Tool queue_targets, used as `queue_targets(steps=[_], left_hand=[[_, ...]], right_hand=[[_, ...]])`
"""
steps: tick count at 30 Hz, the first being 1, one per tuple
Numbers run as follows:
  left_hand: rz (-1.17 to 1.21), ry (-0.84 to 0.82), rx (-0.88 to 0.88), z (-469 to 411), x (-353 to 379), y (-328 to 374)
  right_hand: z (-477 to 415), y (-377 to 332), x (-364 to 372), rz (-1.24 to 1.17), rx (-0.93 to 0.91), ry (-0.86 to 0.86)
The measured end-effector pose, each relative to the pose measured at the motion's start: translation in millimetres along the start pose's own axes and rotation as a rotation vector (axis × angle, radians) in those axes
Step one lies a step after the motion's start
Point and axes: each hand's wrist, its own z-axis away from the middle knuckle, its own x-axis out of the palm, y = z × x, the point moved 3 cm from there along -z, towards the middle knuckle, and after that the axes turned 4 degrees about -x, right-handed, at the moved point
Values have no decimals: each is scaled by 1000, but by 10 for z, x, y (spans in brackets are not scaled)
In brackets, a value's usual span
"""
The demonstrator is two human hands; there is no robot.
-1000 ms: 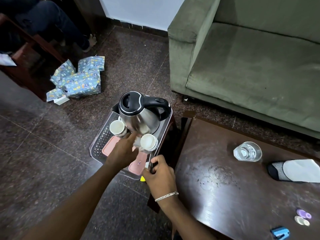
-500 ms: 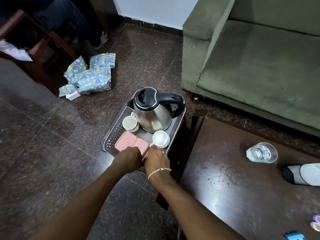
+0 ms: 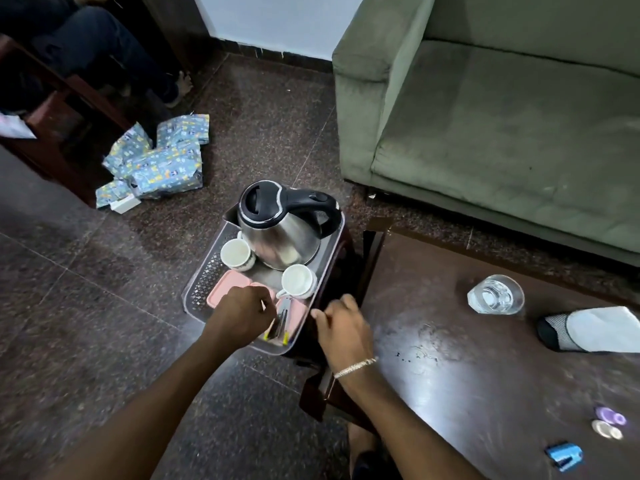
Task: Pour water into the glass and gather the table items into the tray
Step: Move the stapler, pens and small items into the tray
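Note:
A clear perforated tray (image 3: 196, 293) sits on a dark stool left of the table. In it stand a steel kettle (image 3: 282, 237) with a black lid, two white cups (image 3: 237, 254) (image 3: 298, 280), pink containers (image 3: 221, 292) and cutlery with yellow-tipped handles (image 3: 281, 322). My left hand (image 3: 239, 317) hovers over the tray's near end, its curled fingers on the cutlery. My right hand (image 3: 343, 329), wearing a bracelet, is loosely curled and holds nothing beside the tray's right rim. A glass of water (image 3: 495, 296) stands on the table (image 3: 433, 375).
A green sofa (image 3: 502, 126) runs behind the table. On the table lie a black-and-white cloth item (image 3: 588, 329), small purple and white caps (image 3: 607, 422) and a blue object (image 3: 564, 457). Wrapped packages (image 3: 159, 161) lie on the floor. A seated person's leg (image 3: 104, 53) is far left.
My right hand brought a yellow-tipped utensil to the tray and has drawn back to the right rim. My left hand moved from the cups to the tray's near end, by the cutlery.

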Motion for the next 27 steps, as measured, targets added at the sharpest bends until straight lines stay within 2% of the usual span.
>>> queue_targets(steps=[3,10,15,19,25,27], left_hand=[[98,86,174,70,0,419],[184,-67,427,299,812,1756],[144,-293,517,688,1722,2857],[-14,-423,584,1068,2398,3599],[-168,-539,609,1395,3085,4141],[-187,-563,612,1437,3202,4220]], right_hand=[[265,646,-349,0,147,67],[1090,2092,-1138,28,352,181],[1642,2897,-1587,7,459,250],[2027,3422,-1899,36,574,257],[2375,3977,-2014,59,668,105],[2409,4054,-2032,52,675,122]])
